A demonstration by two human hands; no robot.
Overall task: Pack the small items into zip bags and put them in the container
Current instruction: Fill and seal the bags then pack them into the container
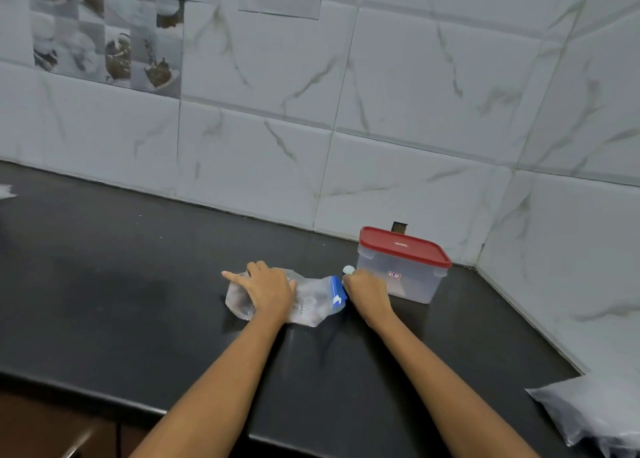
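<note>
Red lid (403, 246) lettering unreadable; left hand (268, 289) flat on zip bag (311, 296), right hand (367, 289) perhaps pinching its blue seal.

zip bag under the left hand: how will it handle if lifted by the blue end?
Probably floppy: the zip bag is thin clear film, crumpled and flattened under the left hand. Likely light, since it lies nearly flat. It may sag or slip from a grip on the film; the blue zip strip by the right hand looks stiffer.
</note>
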